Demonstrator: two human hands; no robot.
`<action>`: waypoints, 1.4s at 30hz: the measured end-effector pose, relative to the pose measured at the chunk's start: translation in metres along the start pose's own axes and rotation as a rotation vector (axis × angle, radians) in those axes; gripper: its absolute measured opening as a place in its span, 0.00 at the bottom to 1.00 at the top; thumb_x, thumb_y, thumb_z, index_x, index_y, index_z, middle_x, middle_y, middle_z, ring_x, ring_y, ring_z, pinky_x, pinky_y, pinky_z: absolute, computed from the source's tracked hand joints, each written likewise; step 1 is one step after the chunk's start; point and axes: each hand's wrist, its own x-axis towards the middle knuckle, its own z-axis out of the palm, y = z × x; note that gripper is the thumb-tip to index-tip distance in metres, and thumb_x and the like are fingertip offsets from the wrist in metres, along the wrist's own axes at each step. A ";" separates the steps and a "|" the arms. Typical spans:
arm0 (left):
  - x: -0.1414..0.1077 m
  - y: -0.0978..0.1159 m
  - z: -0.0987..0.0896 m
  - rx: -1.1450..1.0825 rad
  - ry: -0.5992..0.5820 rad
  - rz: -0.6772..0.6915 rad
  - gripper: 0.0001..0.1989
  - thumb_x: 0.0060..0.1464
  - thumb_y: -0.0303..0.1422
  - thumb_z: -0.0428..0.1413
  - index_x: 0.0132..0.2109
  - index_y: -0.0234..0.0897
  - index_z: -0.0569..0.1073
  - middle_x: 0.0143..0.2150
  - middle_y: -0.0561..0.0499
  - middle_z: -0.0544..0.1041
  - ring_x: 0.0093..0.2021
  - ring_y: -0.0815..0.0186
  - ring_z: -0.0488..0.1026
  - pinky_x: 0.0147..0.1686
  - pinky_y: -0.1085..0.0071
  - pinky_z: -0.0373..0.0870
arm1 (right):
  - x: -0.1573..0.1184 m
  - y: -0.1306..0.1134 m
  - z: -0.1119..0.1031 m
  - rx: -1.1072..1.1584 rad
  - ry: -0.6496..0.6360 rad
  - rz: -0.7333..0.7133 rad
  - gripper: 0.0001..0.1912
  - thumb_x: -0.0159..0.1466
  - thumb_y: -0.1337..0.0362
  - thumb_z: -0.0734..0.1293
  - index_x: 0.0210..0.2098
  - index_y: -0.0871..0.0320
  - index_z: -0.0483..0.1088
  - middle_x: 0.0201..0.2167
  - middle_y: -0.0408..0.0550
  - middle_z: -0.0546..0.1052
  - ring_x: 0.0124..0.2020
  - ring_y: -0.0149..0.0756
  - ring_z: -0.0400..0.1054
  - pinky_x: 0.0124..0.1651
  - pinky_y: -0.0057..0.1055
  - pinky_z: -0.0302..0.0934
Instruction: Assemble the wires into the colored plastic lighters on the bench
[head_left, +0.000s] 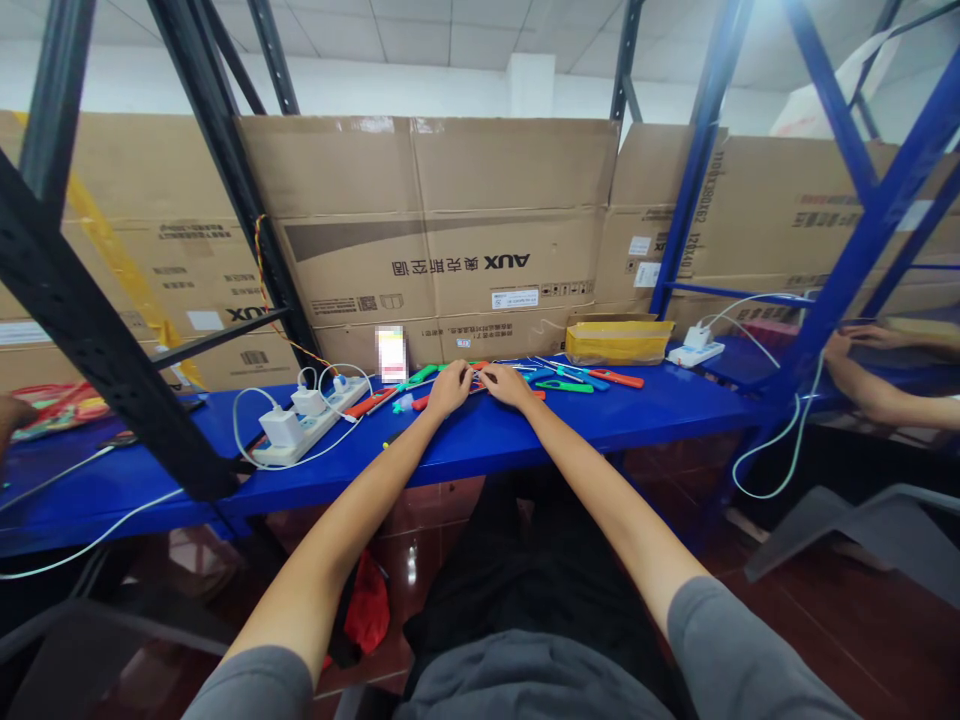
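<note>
My left hand (450, 388) and my right hand (506, 385) are close together over the blue table (600, 425), fingers bent inward and closed. Whatever lies between their fingertips is too small to make out. Around them are several tools with coloured handles: an orange-red one (616, 378) and a green one (565, 385) lie to the right, and another red one (370, 403) is to the left. A small light-coloured item (405, 403) rests just left of my left hand.
A power strip (304, 430) with white chargers and looping cables stands at the left. Behind are a lit phone (391, 355), a yellow-taped box (619, 340) and cardboard panels (450, 200). Another person's arm (874, 385) shows at the right, beyond a blue post.
</note>
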 end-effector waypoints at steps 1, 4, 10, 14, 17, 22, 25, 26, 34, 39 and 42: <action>0.000 0.000 0.000 -0.006 0.001 -0.002 0.10 0.71 0.33 0.50 0.39 0.40 0.71 0.38 0.45 0.78 0.40 0.57 0.75 0.44 0.64 0.70 | 0.000 0.001 0.000 0.005 0.008 -0.002 0.12 0.74 0.66 0.65 0.41 0.57 0.81 0.40 0.50 0.83 0.39 0.38 0.75 0.44 0.30 0.62; 0.000 0.001 -0.002 -0.021 -0.009 -0.003 0.10 0.71 0.35 0.51 0.39 0.40 0.72 0.38 0.45 0.78 0.40 0.58 0.75 0.44 0.64 0.70 | 0.001 0.003 0.001 0.014 0.043 -0.013 0.10 0.74 0.67 0.65 0.43 0.57 0.81 0.41 0.50 0.82 0.40 0.38 0.75 0.47 0.30 0.64; -0.002 0.002 -0.004 -0.059 -0.044 0.007 0.09 0.71 0.35 0.52 0.41 0.40 0.73 0.39 0.46 0.80 0.40 0.58 0.76 0.44 0.65 0.71 | 0.002 0.006 0.004 0.055 0.065 -0.053 0.12 0.71 0.71 0.66 0.49 0.55 0.80 0.48 0.52 0.83 0.48 0.41 0.77 0.54 0.34 0.68; -0.002 0.002 -0.003 -0.050 -0.052 -0.008 0.08 0.70 0.34 0.53 0.40 0.39 0.74 0.39 0.45 0.80 0.40 0.58 0.77 0.44 0.64 0.71 | 0.002 0.007 0.005 0.127 0.086 -0.010 0.19 0.71 0.70 0.66 0.60 0.52 0.74 0.47 0.49 0.84 0.47 0.42 0.79 0.53 0.34 0.70; -0.002 0.002 -0.002 -0.082 -0.089 -0.016 0.09 0.70 0.34 0.54 0.39 0.39 0.73 0.37 0.46 0.81 0.37 0.58 0.77 0.41 0.65 0.70 | 0.003 0.009 0.005 0.185 0.120 0.034 0.27 0.70 0.70 0.67 0.68 0.52 0.67 0.43 0.47 0.85 0.44 0.41 0.80 0.50 0.34 0.71; -0.003 0.002 -0.001 -0.096 -0.111 -0.011 0.08 0.67 0.34 0.54 0.38 0.39 0.74 0.36 0.47 0.81 0.36 0.58 0.76 0.39 0.65 0.69 | 0.004 0.012 0.007 0.272 0.171 0.089 0.26 0.68 0.68 0.71 0.64 0.53 0.68 0.41 0.45 0.86 0.44 0.40 0.81 0.52 0.35 0.71; -0.003 0.003 -0.001 -0.101 -0.100 -0.036 0.08 0.67 0.33 0.54 0.38 0.39 0.74 0.35 0.47 0.81 0.35 0.59 0.77 0.39 0.65 0.70 | 0.004 0.012 0.006 0.303 0.165 0.095 0.11 0.68 0.66 0.72 0.50 0.54 0.77 0.39 0.46 0.86 0.44 0.41 0.82 0.51 0.34 0.72; -0.003 0.003 -0.001 -0.106 -0.093 -0.042 0.07 0.66 0.33 0.55 0.38 0.39 0.74 0.36 0.47 0.81 0.36 0.59 0.77 0.39 0.65 0.71 | 0.004 0.012 0.005 0.307 0.157 0.083 0.07 0.68 0.66 0.72 0.46 0.54 0.78 0.39 0.47 0.86 0.44 0.41 0.82 0.51 0.34 0.72; -0.002 0.006 -0.003 -0.107 -0.063 -0.045 0.05 0.65 0.33 0.56 0.39 0.40 0.74 0.39 0.46 0.82 0.39 0.58 0.78 0.43 0.63 0.74 | 0.004 0.012 0.002 0.217 0.155 -0.013 0.09 0.69 0.69 0.70 0.46 0.54 0.82 0.44 0.49 0.86 0.46 0.40 0.80 0.54 0.34 0.70; -0.002 0.006 -0.004 -0.149 -0.033 -0.023 0.06 0.65 0.32 0.57 0.47 0.39 0.75 0.44 0.46 0.83 0.42 0.59 0.79 0.46 0.63 0.75 | 0.004 0.012 0.002 0.144 0.125 -0.036 0.10 0.70 0.69 0.70 0.47 0.54 0.84 0.44 0.50 0.84 0.46 0.40 0.77 0.55 0.34 0.68; -0.002 0.005 -0.004 -0.154 -0.032 -0.016 0.07 0.65 0.34 0.58 0.49 0.40 0.75 0.44 0.47 0.83 0.41 0.59 0.80 0.45 0.64 0.75 | 0.004 0.010 0.002 0.166 0.127 -0.039 0.09 0.70 0.68 0.71 0.48 0.54 0.82 0.44 0.50 0.84 0.45 0.40 0.76 0.56 0.34 0.67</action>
